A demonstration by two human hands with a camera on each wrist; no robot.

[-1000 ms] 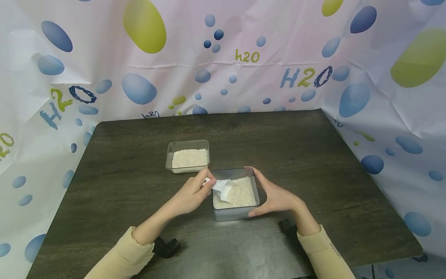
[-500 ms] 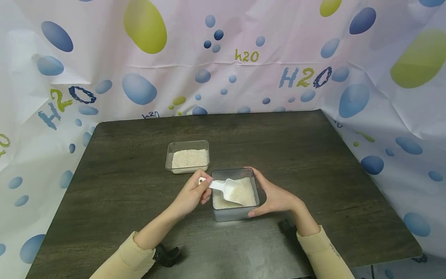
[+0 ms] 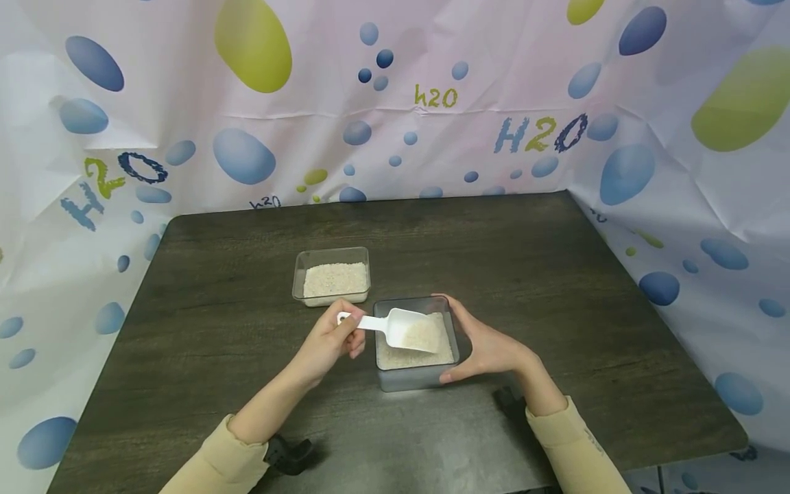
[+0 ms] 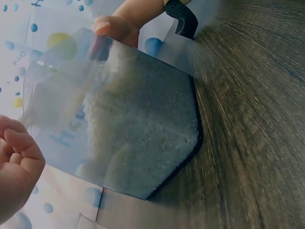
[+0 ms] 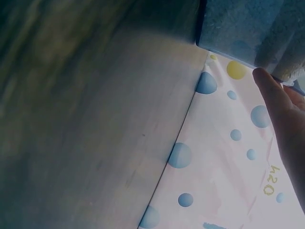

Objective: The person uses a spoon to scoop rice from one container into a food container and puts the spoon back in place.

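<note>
The left hand (image 3: 330,339) pinches the scoop (image 3: 397,326) by its handle over the bin (image 3: 407,381), which the right hand (image 3: 484,344) grips at its side. One careless tilt could send rice (image 3: 424,336) (loose at the lip) onto the bench (image 3: 247,274), near that dish (image 3: 330,258).

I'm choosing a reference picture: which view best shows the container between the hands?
The head view: the container shows from above, rice visible inside. Left wrist shows its translucent walls up close; right wrist, only a cut-off part.
</note>
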